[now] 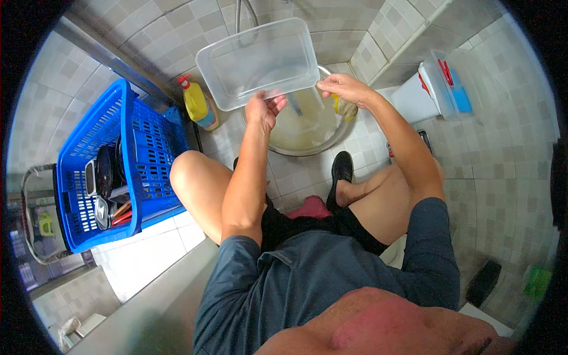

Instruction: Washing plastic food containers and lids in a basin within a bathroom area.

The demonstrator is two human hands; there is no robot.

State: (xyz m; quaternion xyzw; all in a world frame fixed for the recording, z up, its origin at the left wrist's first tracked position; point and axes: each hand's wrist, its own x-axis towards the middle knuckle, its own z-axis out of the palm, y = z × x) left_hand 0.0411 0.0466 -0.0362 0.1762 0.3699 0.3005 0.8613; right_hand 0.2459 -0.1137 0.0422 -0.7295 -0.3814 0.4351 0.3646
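Note:
A translucent plastic container [259,60] is tilted above a round metal basin [295,151] of cloudy water. My left hand [265,108] supports its near edge from below, fingers curled at the rim. At its right near corner, my right hand [346,90] pinches the rim between thumb and fingers. Just below the right hand, a yellow-edged cloth or scrubbing pad [346,108] rests at the basin's right rim. Something blue [294,105] shows in the basin, partly seen through the water. The container hides the basin's far side.
At the left stands a blue plastic basket [133,146] with pans and utensils. A yellow bottle with a red top [199,104] stands between basket and basin. On the right are a white bin [415,100] and a clear plastic box [446,93]. A shower hose [238,17] hangs behind.

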